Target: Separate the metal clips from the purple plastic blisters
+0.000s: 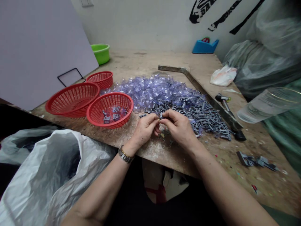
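Both hands meet above the table's front edge, fingertips nearly touching. My left hand point(147, 127) wears a metal watch and pinches a small grey plastic part point(161, 115). From the other side my right hand point(177, 125) has thumb and forefinger closed on the same part. Its lower end is hidden by the fingers. Just behind the hands lies a heap of dark grey plastic pieces point(207, 114), touching a larger pile of clear purplish plastic pieces point(152, 89). To the left, a red basket point(128, 108) holds several grey and clear pieces.
Two more red baskets point(72, 97) stand at the left, with a green bowl point(102, 53) behind. A bent metal bar point(199, 86) borders the heap. A hammer point(225, 105) and glass point(263, 105) are at right. A white sack point(56, 175) hangs front left.
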### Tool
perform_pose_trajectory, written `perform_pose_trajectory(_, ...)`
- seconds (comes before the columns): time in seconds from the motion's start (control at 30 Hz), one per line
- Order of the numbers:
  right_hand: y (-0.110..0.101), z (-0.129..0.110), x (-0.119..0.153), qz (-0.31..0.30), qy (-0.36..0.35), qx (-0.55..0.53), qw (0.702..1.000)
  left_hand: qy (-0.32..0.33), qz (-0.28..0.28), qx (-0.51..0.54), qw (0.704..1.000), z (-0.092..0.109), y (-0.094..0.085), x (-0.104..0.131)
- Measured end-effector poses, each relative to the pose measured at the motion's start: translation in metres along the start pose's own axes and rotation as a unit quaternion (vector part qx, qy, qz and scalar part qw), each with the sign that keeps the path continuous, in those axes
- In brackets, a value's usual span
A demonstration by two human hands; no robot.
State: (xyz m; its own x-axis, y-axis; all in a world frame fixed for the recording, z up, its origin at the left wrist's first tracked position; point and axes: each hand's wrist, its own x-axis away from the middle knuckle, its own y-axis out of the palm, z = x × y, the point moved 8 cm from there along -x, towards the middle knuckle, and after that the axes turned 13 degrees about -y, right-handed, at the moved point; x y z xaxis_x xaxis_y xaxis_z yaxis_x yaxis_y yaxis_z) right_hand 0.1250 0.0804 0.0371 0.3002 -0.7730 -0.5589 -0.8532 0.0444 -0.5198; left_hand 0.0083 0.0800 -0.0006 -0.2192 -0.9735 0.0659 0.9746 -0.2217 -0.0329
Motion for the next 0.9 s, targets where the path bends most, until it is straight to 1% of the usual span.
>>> perform_pose_trajectory(0.13,-0.003,-0.004,-0.001,0.018,-0.037,0.043,0.998,-0.001,0.013,-0.002,1.0,-0.001,0.0,-0.002)
perform_pose_trajectory(0.23,-0.005,-0.003,0.0,0.019,-0.043,0.07,0.996,-0.024,0.024,0.039,0.999,-0.007,0.003,-0.003)
perform_pose_trajectory(0.37,-0.009,-0.003,0.001,0.024,-0.053,0.104,0.993,-0.053,0.022,0.084,0.995,-0.015,0.009,-0.004)
perform_pose_trajectory(0.47,-0.007,-0.007,0.001,0.009,-0.078,0.122,0.989,-0.057,0.023,0.085,0.995,-0.015,0.01,-0.003)
perform_pose_trajectory(0.57,-0.005,-0.012,0.001,0.005,-0.107,0.129,0.986,-0.059,0.038,0.073,0.995,-0.013,0.007,-0.001)
perform_pose_trajectory(0.67,-0.006,-0.016,0.001,0.02,-0.128,0.119,0.984,-0.047,0.056,0.044,0.996,-0.008,0.004,0.001)
perform_pose_trajectory(0.77,-0.006,-0.013,0.001,0.022,-0.117,0.091,0.989,-0.033,0.056,0.026,0.998,-0.003,0.004,0.004)
perform_pose_trajectory(0.83,-0.006,-0.009,0.0,0.017,-0.098,0.051,0.994,-0.04,0.049,0.056,0.996,-0.004,0.007,0.006)
perform_pose_trajectory(0.9,-0.007,-0.004,-0.001,0.019,-0.076,-0.002,0.997,-0.06,0.043,0.126,0.989,-0.006,0.01,0.008)
